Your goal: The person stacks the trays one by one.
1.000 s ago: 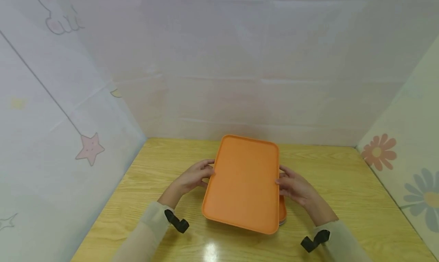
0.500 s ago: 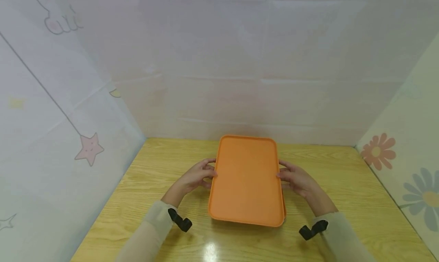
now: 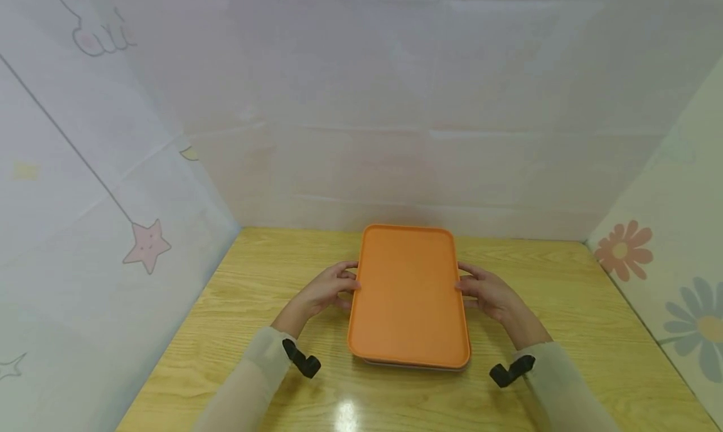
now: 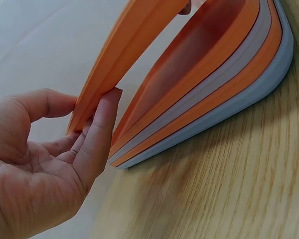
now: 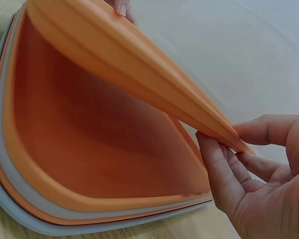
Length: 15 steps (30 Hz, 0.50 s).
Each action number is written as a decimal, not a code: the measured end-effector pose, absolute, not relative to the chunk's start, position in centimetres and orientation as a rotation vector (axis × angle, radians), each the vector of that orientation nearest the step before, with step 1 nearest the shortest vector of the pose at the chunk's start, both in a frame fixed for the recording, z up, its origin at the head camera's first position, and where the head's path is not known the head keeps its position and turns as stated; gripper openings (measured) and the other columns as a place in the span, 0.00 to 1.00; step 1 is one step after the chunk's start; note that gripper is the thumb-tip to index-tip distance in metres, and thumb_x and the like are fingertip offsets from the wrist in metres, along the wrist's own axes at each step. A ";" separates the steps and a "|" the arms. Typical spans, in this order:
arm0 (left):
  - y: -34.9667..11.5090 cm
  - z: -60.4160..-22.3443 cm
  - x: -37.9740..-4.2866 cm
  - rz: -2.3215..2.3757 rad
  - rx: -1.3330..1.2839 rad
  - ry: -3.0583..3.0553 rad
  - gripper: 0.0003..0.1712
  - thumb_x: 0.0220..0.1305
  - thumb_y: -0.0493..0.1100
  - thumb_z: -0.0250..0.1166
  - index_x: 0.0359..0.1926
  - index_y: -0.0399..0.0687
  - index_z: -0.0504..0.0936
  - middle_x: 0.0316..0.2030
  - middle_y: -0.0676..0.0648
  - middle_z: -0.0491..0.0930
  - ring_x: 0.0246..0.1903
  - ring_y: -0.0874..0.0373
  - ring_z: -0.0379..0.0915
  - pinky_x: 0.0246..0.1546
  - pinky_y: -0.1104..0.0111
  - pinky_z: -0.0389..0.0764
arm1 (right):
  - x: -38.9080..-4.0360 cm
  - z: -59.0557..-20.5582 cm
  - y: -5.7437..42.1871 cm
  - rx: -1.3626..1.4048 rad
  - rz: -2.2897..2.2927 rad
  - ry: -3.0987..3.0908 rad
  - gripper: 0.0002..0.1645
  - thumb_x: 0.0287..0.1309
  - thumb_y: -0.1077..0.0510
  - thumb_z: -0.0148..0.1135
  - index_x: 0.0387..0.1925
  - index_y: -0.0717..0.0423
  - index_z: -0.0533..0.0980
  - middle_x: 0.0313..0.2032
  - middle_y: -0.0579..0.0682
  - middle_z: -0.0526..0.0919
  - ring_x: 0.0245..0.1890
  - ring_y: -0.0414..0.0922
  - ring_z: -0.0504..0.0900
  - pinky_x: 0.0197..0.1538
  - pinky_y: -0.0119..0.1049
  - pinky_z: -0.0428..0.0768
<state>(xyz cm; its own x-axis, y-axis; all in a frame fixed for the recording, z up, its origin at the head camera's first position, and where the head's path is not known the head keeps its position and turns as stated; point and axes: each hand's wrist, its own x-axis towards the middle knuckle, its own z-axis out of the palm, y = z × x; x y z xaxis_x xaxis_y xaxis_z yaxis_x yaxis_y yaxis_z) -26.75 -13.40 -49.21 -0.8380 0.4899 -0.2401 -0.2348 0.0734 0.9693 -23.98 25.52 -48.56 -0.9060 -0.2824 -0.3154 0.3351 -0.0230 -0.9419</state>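
Observation:
An orange tray [image 3: 409,294] is held between both hands above a stack of trays [image 4: 249,59]. My left hand [image 3: 327,289] pinches its left long edge, thumb on top and fingers beneath. At the opposite edge, my right hand [image 3: 490,296] pinches it the same way. In the wrist views the held tray tilts over the stack, with a gap between them. The stack shows an orange tray [image 5: 89,139] on top, then a grey, another orange, and a pale blue-grey tray [image 5: 55,230] lowest, on the table.
The wooden table [image 3: 271,262] meets a white sheet wall [image 3: 361,137] at the back. Printed sheets flank both sides, with a star on the left and flowers on the right. Each wrist wears a black camera mount [image 3: 305,360].
The held orange tray has turned and come into line over the stack, its near edge shifting away from me. Both hands keep their grip and have moved slightly with it.

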 end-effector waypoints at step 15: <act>-12.9 -49.9 -27.6 1.813 0.206 1.834 0.39 0.71 0.35 0.62 0.78 0.47 0.57 0.58 0.35 0.72 0.50 0.48 0.78 0.44 0.51 0.86 | -24.9 -48.7 25.6 0.072 -1.954 1.884 0.47 0.70 0.63 0.59 0.81 0.56 0.46 0.58 0.56 0.76 0.48 0.43 0.83 0.58 0.51 0.81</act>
